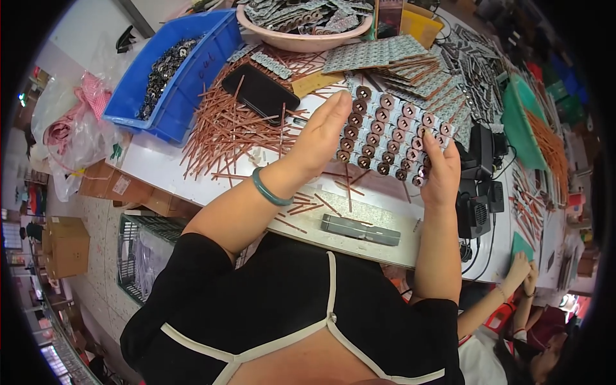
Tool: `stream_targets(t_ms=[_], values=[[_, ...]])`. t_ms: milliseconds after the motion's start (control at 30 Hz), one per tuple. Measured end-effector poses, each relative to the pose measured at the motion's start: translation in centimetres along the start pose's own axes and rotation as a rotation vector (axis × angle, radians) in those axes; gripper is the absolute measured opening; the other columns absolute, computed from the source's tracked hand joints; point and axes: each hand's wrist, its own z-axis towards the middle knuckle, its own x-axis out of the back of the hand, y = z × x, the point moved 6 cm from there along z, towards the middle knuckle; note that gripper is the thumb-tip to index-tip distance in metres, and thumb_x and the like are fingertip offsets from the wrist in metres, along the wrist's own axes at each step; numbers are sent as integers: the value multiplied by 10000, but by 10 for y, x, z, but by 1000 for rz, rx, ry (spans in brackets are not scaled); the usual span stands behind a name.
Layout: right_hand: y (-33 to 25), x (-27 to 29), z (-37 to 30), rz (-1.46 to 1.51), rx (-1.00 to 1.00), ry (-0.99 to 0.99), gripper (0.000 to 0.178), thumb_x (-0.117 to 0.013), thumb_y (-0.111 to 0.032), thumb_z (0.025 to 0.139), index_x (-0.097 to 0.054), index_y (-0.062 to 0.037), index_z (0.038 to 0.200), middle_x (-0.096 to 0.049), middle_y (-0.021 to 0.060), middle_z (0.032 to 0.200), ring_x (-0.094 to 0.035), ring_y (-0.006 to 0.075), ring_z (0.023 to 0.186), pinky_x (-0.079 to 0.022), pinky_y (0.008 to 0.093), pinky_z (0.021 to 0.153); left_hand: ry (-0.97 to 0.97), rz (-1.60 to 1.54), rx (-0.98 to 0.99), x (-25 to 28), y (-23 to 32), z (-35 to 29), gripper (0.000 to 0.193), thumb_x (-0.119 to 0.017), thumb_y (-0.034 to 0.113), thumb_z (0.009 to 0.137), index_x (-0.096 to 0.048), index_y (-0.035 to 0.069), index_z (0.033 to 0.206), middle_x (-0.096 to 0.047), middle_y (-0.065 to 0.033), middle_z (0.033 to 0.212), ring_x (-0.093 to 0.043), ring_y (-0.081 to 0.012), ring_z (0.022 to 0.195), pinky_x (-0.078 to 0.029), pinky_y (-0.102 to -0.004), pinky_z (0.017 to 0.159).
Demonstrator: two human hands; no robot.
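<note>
Above the table's front part I hold a panel of small circuit boards (385, 135), white with rows of round brown-and-dark discs. It is tilted, with its face toward me. My left hand (324, 131), a green bangle on its wrist, is closed at the panel's left edge with straight fingers held together; part of its grip is hidden. My right hand (443, 167) grips the right edge, thumb on the face and the other fingers partly behind. Just beyond the panel lies a fanned stack of similar panels (378, 54). A grey metal bar-shaped block (360, 230) rests on the board near me.
Thin brown strips (218, 131) lie heaped around a black phone (260, 93). A blue bin (186, 83) of small dark parts stands left, a pink basin (305, 40) of board pieces behind. Black devices with cables (478, 205) sit right. Another person's hands (523, 276) work at lower right.
</note>
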Motion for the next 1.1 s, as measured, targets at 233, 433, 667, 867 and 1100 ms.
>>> stream_targets(t_ms=[233,433,667,867,1100], values=[[9,3,-4,-223,-70,-67,337,-725,-77,759,-595,-13,1063,-653,53,958,-606,119,836,-480,275,774,-32,281,-96,3,0,-2,382,-395,368,995,-518,9,1042,-557,-9,904,-487,-61,848,-419,-217,759],[12,-9,-8,-20,-181,-83,406,-726,-85,753,-563,-13,1118,-637,72,1025,-611,152,896,-490,301,808,-553,-822,222,-2,-16,-2,452,-315,449,991,-532,54,964,-588,-34,794,-559,-143,604,-459,-279,530],[18,-17,-12,-40,-191,-116,435,-709,-93,770,-528,-1,1155,-623,94,1061,-614,185,921,-493,312,824,28,351,16,9,-5,5,479,-297,385,1005,-512,-12,1164,-623,-104,1051,-619,-145,925,-509,-276,817],[11,-23,-11,-142,-196,-83,447,-707,-101,775,-507,12,1158,-613,104,1064,-607,173,925,-492,313,820,-55,146,92,-6,-14,-6,447,-376,397,991,-521,-3,1125,-616,-59,998,-584,-119,901,-477,-268,809],[26,-27,-16,117,-232,-206,475,-712,-125,782,-500,3,1187,-616,75,1085,-604,163,950,-483,309,847,20,-119,249,1,-28,-5,431,-406,397,978,-506,17,1156,-624,-66,1004,-622,-133,850,-525,-292,744]])
